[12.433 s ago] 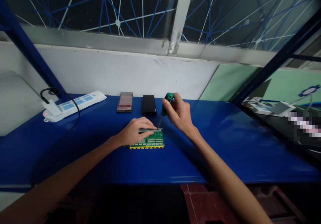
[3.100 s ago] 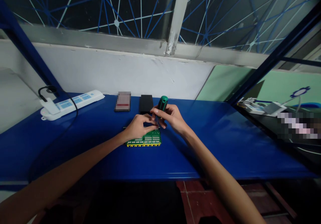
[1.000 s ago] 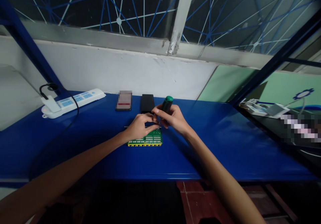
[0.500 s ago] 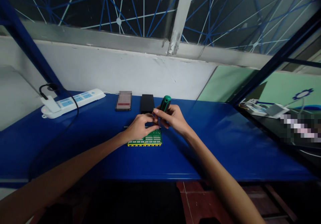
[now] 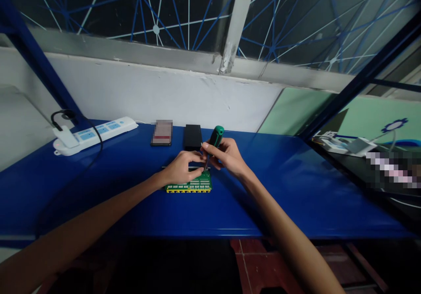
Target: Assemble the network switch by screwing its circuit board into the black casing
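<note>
A green circuit board (image 5: 200, 183) with a row of yellow connectors along its near edge lies on the blue table. My left hand (image 5: 180, 167) rests over its left and far part and steadies it. Its thumb lies on the board, and the index finger reaches towards the screwdriver's shaft; the other fingers are hidden. Gripped in my right hand (image 5: 229, 155) is a screwdriver (image 5: 216, 137) with a green and black handle. It leans slightly, its shaft pointing down to the board's far right corner. A screw at the tip cannot be made out.
Behind the board stand a black box (image 5: 193, 136) and a flat, partly blurred hard-drive-like item (image 5: 162, 132). A white power strip (image 5: 98, 134) with a black cable lies at the left. White devices (image 5: 348, 145) sit at the far right, beyond a blue frame post.
My left thumb has drawn back slightly to the left from the screwdriver tip, leaving more of the shaft visible. The right hand and screwdriver stay nearly in place.
</note>
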`<action>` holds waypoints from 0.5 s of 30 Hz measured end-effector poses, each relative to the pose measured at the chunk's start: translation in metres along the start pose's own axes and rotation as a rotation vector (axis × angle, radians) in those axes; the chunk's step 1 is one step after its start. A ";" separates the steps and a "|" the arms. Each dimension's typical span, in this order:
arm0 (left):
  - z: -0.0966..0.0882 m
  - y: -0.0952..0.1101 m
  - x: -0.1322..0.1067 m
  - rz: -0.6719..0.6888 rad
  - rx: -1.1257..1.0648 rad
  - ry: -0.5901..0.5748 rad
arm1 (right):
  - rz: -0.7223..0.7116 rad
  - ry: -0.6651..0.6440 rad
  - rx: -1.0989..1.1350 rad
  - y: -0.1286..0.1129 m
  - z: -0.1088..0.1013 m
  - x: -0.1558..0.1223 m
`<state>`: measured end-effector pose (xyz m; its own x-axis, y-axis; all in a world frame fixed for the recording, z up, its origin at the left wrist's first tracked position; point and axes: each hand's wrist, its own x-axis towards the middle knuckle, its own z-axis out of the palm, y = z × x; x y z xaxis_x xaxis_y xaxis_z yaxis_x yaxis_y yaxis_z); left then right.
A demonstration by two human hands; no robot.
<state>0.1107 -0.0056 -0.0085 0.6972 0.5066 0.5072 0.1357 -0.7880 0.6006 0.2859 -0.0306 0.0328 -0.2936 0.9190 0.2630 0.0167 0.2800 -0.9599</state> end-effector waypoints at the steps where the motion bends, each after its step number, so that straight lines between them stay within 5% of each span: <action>1: -0.001 -0.001 0.000 -0.001 0.006 0.003 | 0.002 0.004 0.002 0.000 0.000 0.000; 15: -0.002 -0.017 -0.001 -0.002 0.166 -0.007 | -0.030 0.072 0.051 -0.002 -0.006 0.001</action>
<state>0.1063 0.0083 -0.0178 0.7020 0.5059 0.5012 0.2511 -0.8345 0.4905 0.2913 -0.0286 0.0357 -0.2234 0.9286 0.2962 -0.0400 0.2948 -0.9547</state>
